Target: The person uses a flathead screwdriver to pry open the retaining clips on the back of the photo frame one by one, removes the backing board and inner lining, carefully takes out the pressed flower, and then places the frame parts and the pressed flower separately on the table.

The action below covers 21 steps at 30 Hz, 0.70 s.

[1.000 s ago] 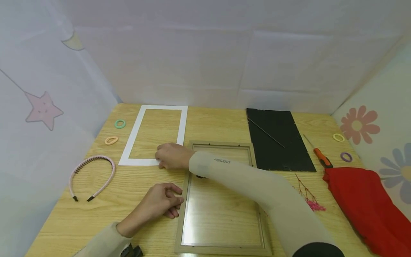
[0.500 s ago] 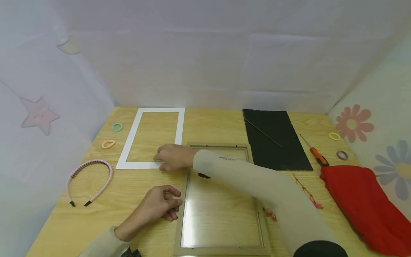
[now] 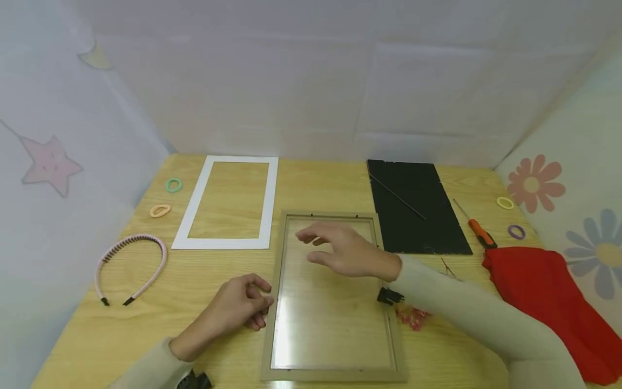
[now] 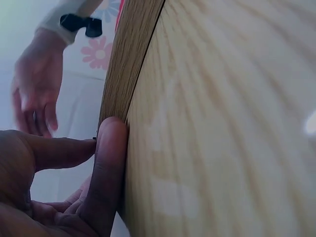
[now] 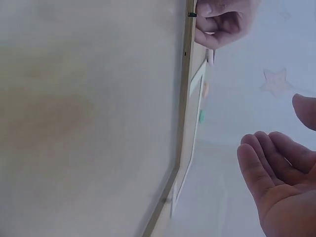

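A light brown wooden picture frame (image 3: 279,259) lies on the table with its clear pane (image 3: 335,329) inside. My left hand (image 3: 238,305) is at its left side, fingers bent. Up close in the left wrist view, a thumb and finger of the left hand (image 4: 64,173) touch the frame's wooden edge (image 4: 123,64). Over the pane's upper part hovers my right hand (image 3: 342,251), holding nothing; its fingers are loosely bent and the thumb stands apart. A white rectangular mat border (image 3: 221,243) lies beyond the frame on the left.
Behind the frame at right is a black backing board (image 3: 413,227) with a thin rod (image 3: 398,195) on it. An orange-handled screwdriver (image 3: 481,233) and red cloth (image 3: 539,292) lie farther right. A pink headband (image 3: 162,259) and several hair ties are around; pink dried flowers (image 3: 413,319) lie beside the frame.
My right hand has left the near right corner of the white mat border and moved right, over the pane. The left hand stays at the frame's left edge.
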### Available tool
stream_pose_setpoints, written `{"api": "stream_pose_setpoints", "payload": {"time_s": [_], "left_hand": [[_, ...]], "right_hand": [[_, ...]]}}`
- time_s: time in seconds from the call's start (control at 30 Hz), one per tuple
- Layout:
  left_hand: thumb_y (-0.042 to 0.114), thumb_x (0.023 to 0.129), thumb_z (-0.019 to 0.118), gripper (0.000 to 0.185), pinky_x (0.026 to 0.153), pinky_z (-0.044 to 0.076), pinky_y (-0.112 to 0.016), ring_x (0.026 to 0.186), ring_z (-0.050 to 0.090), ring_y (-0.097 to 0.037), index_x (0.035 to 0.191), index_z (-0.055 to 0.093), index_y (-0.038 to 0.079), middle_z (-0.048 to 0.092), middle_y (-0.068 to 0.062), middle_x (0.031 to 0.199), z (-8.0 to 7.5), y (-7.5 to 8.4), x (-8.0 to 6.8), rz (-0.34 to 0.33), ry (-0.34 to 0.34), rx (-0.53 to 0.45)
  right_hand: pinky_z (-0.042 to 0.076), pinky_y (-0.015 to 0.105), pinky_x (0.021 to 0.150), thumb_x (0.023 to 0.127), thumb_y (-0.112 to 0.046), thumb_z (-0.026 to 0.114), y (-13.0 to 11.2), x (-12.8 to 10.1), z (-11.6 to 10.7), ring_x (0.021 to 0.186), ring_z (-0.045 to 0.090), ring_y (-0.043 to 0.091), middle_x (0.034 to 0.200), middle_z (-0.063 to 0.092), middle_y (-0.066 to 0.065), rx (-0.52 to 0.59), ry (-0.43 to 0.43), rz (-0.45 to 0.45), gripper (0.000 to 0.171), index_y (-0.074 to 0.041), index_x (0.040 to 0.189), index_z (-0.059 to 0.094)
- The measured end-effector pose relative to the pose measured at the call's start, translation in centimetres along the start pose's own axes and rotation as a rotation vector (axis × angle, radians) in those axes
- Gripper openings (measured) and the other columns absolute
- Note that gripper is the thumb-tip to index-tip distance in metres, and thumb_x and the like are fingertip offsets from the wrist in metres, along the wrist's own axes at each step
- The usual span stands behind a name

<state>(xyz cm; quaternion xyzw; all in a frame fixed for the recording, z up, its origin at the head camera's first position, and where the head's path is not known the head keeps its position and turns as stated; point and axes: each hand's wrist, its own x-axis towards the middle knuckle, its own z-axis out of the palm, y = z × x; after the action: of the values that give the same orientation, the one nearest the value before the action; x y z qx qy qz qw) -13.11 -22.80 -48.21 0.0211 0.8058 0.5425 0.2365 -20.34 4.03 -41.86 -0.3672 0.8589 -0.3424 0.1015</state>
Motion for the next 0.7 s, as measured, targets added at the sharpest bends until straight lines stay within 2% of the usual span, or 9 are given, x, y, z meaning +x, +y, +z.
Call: {"api": "stream_pose_setpoints", "payload": {"time_s": [0.17, 0.3, 0.4, 0.5, 0.6, 0.7], "left_hand": [[0.011, 0.091, 0.072, 0.034, 0.053, 0.063, -0.034, 0.057, 0.069, -0.017, 0.117, 0.057, -0.006, 0.07, -0.009, 0.073, -0.3, 0.1, -0.4, 0.02, -0.004, 0.029], [0.014, 0.091, 0.073, 0.04, 0.052, 0.063, -0.032, 0.06, 0.069, -0.019, 0.121, 0.056, -0.006, 0.069, -0.009, 0.075, -0.1, 0.0, -1.2, 0.04, -0.017, 0.032], [0.016, 0.091, 0.074, 0.045, 0.052, 0.062, -0.03, 0.061, 0.069, -0.018, 0.126, 0.056, -0.007, 0.068, -0.009, 0.079, 0.0, -0.1, -2.0, 0.043, -0.034, 0.051], [0.016, 0.091, 0.074, 0.051, 0.051, 0.062, -0.03, 0.061, 0.07, -0.018, 0.133, 0.055, -0.008, 0.067, -0.008, 0.084, 0.2, -0.2, -2.9, 0.034, -0.052, 0.075], [0.016, 0.092, 0.073, 0.058, 0.051, 0.062, -0.031, 0.06, 0.07, -0.018, 0.139, 0.051, -0.009, 0.067, -0.007, 0.089, 0.5, -0.1, -3.5, 0.027, -0.062, 0.075], [0.016, 0.092, 0.073, 0.062, 0.051, 0.062, -0.031, 0.06, 0.07, -0.017, 0.142, 0.048, -0.012, 0.068, -0.007, 0.088, 0.8, -0.1, -3.9, 0.034, -0.062, 0.058]], "right_hand": [[0.059, 0.033, 0.101, 0.1, -0.017, 0.066, 1.9, -6.2, -1.4, 0.119, 0.067, 0.022, 0.132, 0.067, 0.009, 0.128, 0.129, 0.11, 0.038, -0.009, 0.136, 0.06], [0.062, 0.027, 0.087, 0.1, -0.016, 0.065, 2.8, -10.9, -1.7, 0.103, 0.07, 0.015, 0.119, 0.072, 0.009, 0.122, 0.184, 0.249, 0.03, -0.009, 0.129, 0.065], [0.06, 0.021, 0.078, 0.099, -0.021, 0.067, 2.9, -13.9, -1.6, 0.093, 0.067, 0.003, 0.109, 0.074, 0.002, 0.071, 0.155, 0.383, 0.029, -0.009, 0.125, 0.068], [0.058, 0.018, 0.072, 0.098, -0.025, 0.067, 2.8, -16.4, -1.2, 0.088, 0.067, -0.001, 0.106, 0.076, -0.002, 0.089, 0.098, 0.481, 0.03, -0.01, 0.124, 0.069], [0.057, 0.017, 0.071, 0.097, -0.031, 0.068, 2.8, -18.3, -0.3, 0.088, 0.068, -0.003, 0.107, 0.078, -0.004, 0.117, 0.069, 0.539, 0.029, -0.014, 0.12, 0.073], [0.057, 0.016, 0.071, 0.096, -0.035, 0.068, 2.9, -19.6, 0.7, 0.089, 0.069, -0.003, 0.107, 0.078, -0.004, 0.152, 0.043, 0.547, 0.03, -0.015, 0.118, 0.075]]}}
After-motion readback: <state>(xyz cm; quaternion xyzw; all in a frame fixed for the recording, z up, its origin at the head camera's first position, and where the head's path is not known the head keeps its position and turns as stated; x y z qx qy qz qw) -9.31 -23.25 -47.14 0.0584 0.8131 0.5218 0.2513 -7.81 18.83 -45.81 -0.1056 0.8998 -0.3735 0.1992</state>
